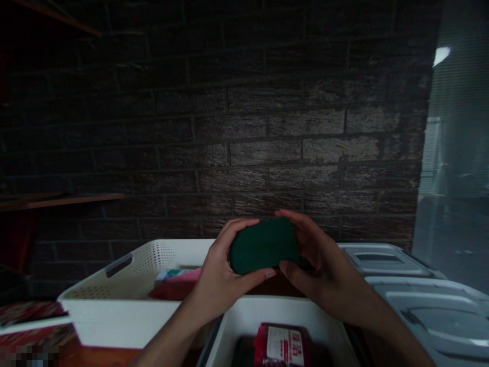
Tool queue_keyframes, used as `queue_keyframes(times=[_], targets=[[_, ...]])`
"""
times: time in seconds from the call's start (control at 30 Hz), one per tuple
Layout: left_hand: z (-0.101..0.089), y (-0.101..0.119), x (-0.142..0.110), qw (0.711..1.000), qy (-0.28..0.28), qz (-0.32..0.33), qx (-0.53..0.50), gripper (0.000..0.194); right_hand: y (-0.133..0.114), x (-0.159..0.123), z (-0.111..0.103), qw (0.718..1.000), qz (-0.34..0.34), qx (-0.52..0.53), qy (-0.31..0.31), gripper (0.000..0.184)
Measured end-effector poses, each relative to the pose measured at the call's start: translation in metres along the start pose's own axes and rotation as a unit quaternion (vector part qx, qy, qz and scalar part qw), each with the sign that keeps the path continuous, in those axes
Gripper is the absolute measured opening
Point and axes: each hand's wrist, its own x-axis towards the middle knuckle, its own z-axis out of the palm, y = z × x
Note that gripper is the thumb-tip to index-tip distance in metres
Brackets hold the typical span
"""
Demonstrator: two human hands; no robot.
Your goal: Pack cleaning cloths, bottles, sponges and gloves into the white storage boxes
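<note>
A dark green block with rounded corners point(263, 245) is held up between my two hands; its exact kind does not show. My left hand point(225, 255) grips its left end, thumb along the lower edge and fingers over the top. Around the right end, my right hand point(313, 255) is closed, with the thumb at the lower corner. Below the hands stands a white bin point(244, 316), and in it lies a red packet with a white printed label point(284, 344).
To the left is a white perforated basket point(122, 321) with a pink packet point(179, 283) inside. Grey lidded boxes point(439, 311) sit at the right. A dark brick wall point(248, 127) rises behind, and a wooden shelf point(64, 200) juts out at left.
</note>
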Motion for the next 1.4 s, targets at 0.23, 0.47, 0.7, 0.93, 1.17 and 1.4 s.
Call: queue_keyframes(times=[0.23, 0.47, 0.7, 0.93, 1.17, 1.4], targets=[[0.000, -0.005, 0.000, 0.999, 0.004, -0.005, -0.047, 0.075, 0.000, 0.001, 0.000, 1.000, -0.002, 0.005, -0.014, 0.072], [-0.002, -0.012, -0.001, 0.987, -0.038, -0.062, -0.146, 0.074, -0.003, 0.004, 0.003, 0.998, -0.023, 0.058, -0.002, 0.074], [0.000, -0.006, -0.002, 0.947, -0.083, -0.147, -0.273, 0.068, 0.001, 0.006, 0.005, 0.997, -0.018, 0.067, 0.016, 0.074], [0.006, -0.011, 0.002, 0.931, -0.022, -0.175, -0.319, 0.072, 0.003, 0.007, 0.004, 0.995, 0.015, 0.002, 0.094, 0.072], [0.007, -0.014, 0.007, 0.899, 0.054, -0.192, -0.391, 0.070, 0.002, 0.011, 0.000, 0.987, 0.088, 0.074, 0.113, 0.067], [0.009, -0.018, 0.007, 0.910, 0.107, -0.151, -0.370, 0.066, -0.001, 0.011, 0.002, 0.982, 0.113, 0.078, 0.133, 0.066]])
